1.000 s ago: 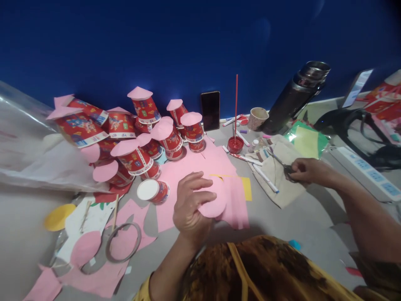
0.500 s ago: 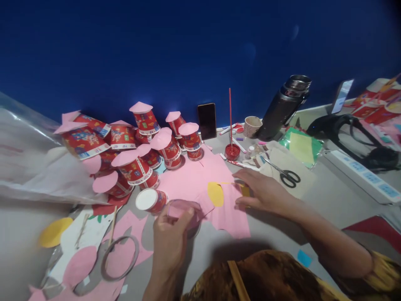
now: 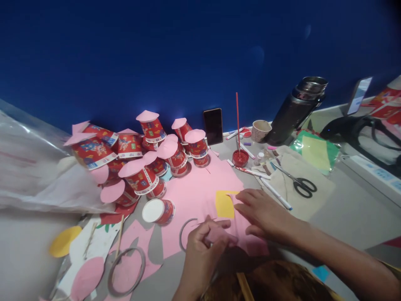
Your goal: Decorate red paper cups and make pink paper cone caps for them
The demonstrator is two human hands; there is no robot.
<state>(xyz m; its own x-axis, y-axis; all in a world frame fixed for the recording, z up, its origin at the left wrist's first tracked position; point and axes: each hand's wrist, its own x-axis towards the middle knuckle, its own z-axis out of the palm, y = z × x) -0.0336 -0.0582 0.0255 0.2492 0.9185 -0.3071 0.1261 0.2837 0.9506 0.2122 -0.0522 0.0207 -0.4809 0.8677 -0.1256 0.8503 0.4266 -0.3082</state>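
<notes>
My left hand (image 3: 203,248) pinches a small piece of pink paper (image 3: 219,235) between thumb and fingers. My right hand (image 3: 265,213) lies palm down with its fingers stretched over the pink paper sheet (image 3: 200,184), beside a yellow paper piece (image 3: 224,205). A grey tape ring (image 3: 182,234) shows partly behind my left hand, the rest hidden. Close by on the left, a red paper cup (image 3: 166,210) lies tipped with its white end toward me.
Several red cups (image 3: 140,179) with pink cone tops crowd the left. Black scissors (image 3: 303,187), a marker (image 3: 277,192), a red paint dish (image 3: 240,159) and a dark flask (image 3: 294,108) stand or lie right. Another tape ring (image 3: 127,271) is front left, a phone (image 3: 213,125) at the wall.
My left hand has moved right, toward my right hand, with the pink paper piece. The tape ring now shows at its left. The view has shifted, with the scene lower and some things further right.
</notes>
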